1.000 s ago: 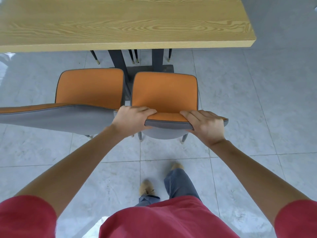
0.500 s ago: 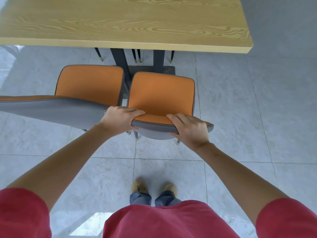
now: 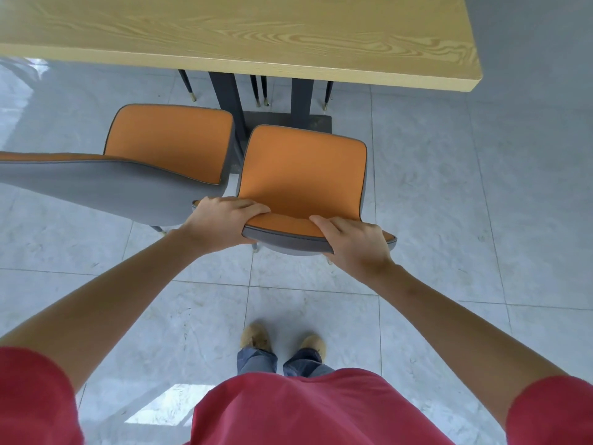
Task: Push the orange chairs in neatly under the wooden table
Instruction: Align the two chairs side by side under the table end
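Two orange chairs with grey backs stand side by side in front of the wooden table (image 3: 244, 36). The right chair (image 3: 305, 175) is directly before me. My left hand (image 3: 224, 224) grips the left end of its backrest top and my right hand (image 3: 356, 244) grips the right end. Its seat front lies short of the table's near edge and is turned slightly. The left chair (image 3: 167, 146) stands beside it, its grey backrest stretching off the left side of the view.
The table's dark pedestal and base plate (image 3: 288, 118) sit just beyond the right chair's seat. Thin black chair legs with gold tips (image 3: 260, 91) show under the far side. Grey tiled floor (image 3: 481, 220) lies open to the right. My feet (image 3: 282, 343) stand behind the chair.
The right chair has shifted left and slightly forward with both hands on its backrest. My feet have come together behind it.
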The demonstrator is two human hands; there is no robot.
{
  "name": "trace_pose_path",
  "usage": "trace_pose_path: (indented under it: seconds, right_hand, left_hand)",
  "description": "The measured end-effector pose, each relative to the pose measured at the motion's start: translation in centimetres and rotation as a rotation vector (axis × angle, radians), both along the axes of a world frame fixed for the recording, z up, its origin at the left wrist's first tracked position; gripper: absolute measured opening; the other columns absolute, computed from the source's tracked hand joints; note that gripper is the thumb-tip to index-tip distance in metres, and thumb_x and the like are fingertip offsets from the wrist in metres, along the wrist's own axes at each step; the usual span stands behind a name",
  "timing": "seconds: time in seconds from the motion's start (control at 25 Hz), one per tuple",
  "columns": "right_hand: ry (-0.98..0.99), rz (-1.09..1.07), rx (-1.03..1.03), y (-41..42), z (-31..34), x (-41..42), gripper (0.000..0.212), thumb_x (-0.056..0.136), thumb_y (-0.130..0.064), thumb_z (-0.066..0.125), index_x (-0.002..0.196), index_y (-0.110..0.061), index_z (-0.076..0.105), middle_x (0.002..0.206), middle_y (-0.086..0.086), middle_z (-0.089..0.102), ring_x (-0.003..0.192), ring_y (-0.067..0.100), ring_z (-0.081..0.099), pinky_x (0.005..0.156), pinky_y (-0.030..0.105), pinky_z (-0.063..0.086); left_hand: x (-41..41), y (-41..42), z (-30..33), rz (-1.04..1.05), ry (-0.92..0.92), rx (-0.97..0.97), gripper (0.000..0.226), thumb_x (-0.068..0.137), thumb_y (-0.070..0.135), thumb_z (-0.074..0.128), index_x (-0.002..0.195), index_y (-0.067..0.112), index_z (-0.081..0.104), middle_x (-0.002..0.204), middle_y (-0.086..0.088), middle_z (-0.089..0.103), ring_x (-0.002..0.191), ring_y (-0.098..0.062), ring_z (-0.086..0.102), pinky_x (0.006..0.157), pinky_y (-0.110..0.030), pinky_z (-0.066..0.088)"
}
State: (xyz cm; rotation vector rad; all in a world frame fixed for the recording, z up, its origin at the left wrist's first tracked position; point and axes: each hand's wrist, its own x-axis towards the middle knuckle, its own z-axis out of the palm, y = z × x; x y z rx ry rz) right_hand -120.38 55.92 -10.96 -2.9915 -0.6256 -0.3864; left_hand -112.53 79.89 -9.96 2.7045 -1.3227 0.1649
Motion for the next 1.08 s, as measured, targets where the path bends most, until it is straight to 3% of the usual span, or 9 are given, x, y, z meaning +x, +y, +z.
trace_pose_path:
  seconds: [0.12,0.24,0.44,0.64,0.76,0.8,0.88,1.0,1.08]
  right_hand:
    - [-0.052,0.007,0.033,0.4,-0.4,0.6,0.048,0.046,-0.006,0.082,0.093,-0.014,0.076,0.057,-0.005,0.065,0.040,0.012,0.056,0.035,0.013,0.034]
    - [-0.086,-0.003,0.034,1.6,0.2,2.8,0.050,0.042,-0.005,0.083,0.090,-0.014,0.076,0.052,-0.006,0.063,0.036,0.011,0.053,0.035,0.011,0.028]
    - [-0.059,-0.017,0.048,3.0,1.4,6.6,0.053,0.039,-0.012,0.086,0.091,-0.015,0.076,0.052,-0.006,0.062,0.036,0.009,0.051,0.035,0.010,0.028]
    - [-0.069,0.036,0.013,0.0,2.2,9.4,0.055,0.042,-0.014,0.084,0.096,-0.013,0.075,0.060,-0.003,0.067,0.041,0.014,0.058,0.033,0.013,0.036]
    - [-0.079,0.076,-0.026,-3.5,2.1,9.5,0.055,0.044,-0.004,0.080,0.098,-0.014,0.075,0.066,-0.003,0.070,0.045,0.015,0.062,0.035,0.014,0.037]
    - [-0.076,0.095,-0.033,-5.2,1.8,9.0,0.055,0.046,-0.002,0.081,0.100,-0.014,0.075,0.070,-0.002,0.072,0.048,0.015,0.064,0.036,0.015,0.039]
    - [-0.085,0.123,-0.027,-8.0,1.1,7.7,0.052,0.057,0.000,0.078,0.106,-0.016,0.069,0.081,-0.001,0.075,0.057,0.017,0.069,0.042,0.018,0.045]
    - [-0.090,0.132,-0.021,-9.3,0.2,7.0,0.042,0.070,-0.003,0.060,0.109,-0.018,0.064,0.086,-0.001,0.076,0.064,0.017,0.071,0.046,0.021,0.049]
    - [-0.078,0.116,-0.032,-9.0,0.3,7.5,0.041,0.064,-0.001,0.070,0.102,-0.015,0.073,0.083,-0.001,0.076,0.061,0.017,0.070,0.044,0.019,0.046]
  left_hand:
    - [1.2,0.3,0.2,-0.029,0.000,0.026,0.029,0.065,0.036,0.064,0.086,0.019,0.076,0.071,0.007,0.075,0.047,-0.016,0.067,0.038,-0.014,0.028]
    - [3.9,1.3,0.7,-0.025,-0.002,0.022,0.035,0.073,0.035,0.049,0.088,0.020,0.076,0.070,0.006,0.075,0.047,-0.017,0.066,0.033,-0.019,0.041]
    - [8.5,2.4,1.8,-0.004,-0.031,0.046,0.030,0.070,0.029,0.062,0.094,0.016,0.074,0.068,0.000,0.074,0.042,-0.022,0.061,0.032,-0.026,0.045]
    - [10.0,0.2,2.7,-0.008,-0.052,-0.009,0.040,0.073,0.032,0.043,0.086,0.014,0.077,0.057,-0.001,0.072,0.034,-0.019,0.057,0.036,-0.016,0.035]
    - [9.2,-3.0,1.8,0.058,-0.057,-0.016,0.032,0.082,0.026,0.052,0.102,0.017,0.074,0.076,0.000,0.077,0.052,-0.019,0.067,0.045,-0.017,0.036]
    - [8.1,-4.5,1.0,0.062,-0.047,-0.013,0.031,0.082,0.020,0.050,0.102,0.018,0.074,0.077,0.003,0.077,0.054,-0.016,0.067,0.046,-0.015,0.034]
    - [5.9,-6.9,-0.6,-0.004,0.000,-0.083,0.038,0.074,0.012,0.041,0.085,0.019,0.076,0.059,0.006,0.072,0.041,-0.015,0.062,0.037,-0.012,0.035]
    - [5.5,-7.8,-1.9,-0.041,0.006,-0.106,0.024,0.067,0.008,0.058,0.081,0.018,0.075,0.052,0.006,0.066,0.035,-0.016,0.057,0.030,-0.017,0.040]
    - [5.9,-7.7,-1.5,-0.025,0.004,-0.079,0.028,0.055,0.007,0.076,0.080,0.019,0.075,0.051,0.006,0.066,0.034,-0.015,0.056,0.031,-0.015,0.036]
